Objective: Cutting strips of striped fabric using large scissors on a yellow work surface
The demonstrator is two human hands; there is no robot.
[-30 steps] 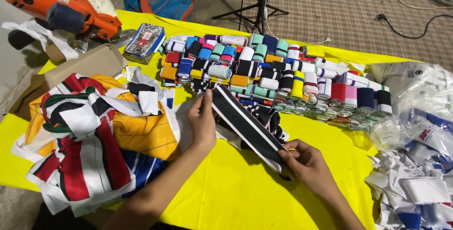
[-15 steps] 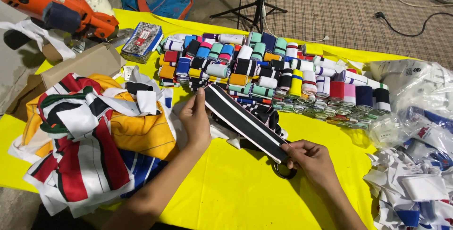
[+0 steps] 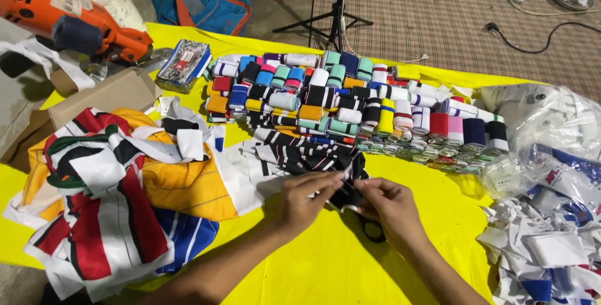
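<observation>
1. Near the middle of the frame, slightly low, the left hand [image 3: 307,197] and the right hand [image 3: 389,203] meet over the yellow table cover [image 3: 325,267]. Both pinch the black-and-white striped knit strip [image 3: 347,183], which looks folded up small between the fingertips; how many layers each pinch holds cannot be told.
2. The strip lies at the lower edge of a loose heap of dark striped strips [image 3: 300,155]. A hasty pull could drag a neighbouring strip along, because their ends overlap just beside the fingers.
3. A dark pair of scissors [image 3: 374,230] shows partly under the right hand. I judge the wrist could knock them, or a loose fold could settle over the blades and snag.
4. Above the hands, across the upper centre, stand rows of rolled bands [image 3: 350,101] in many colours. A sweep of the strip upward could topple the front row, since the rolls only rest against each other.
5. At the left, a pile of large striped fabric pieces [image 3: 119,198] spreads close to the left forearm; an elbow shift could push pieces toward the table edge.
6. At the right, clear plastic bags [image 3: 551,136] and white scraps [image 3: 551,255] crowd that side, so a dropped strip could get lost among them.
</observation>
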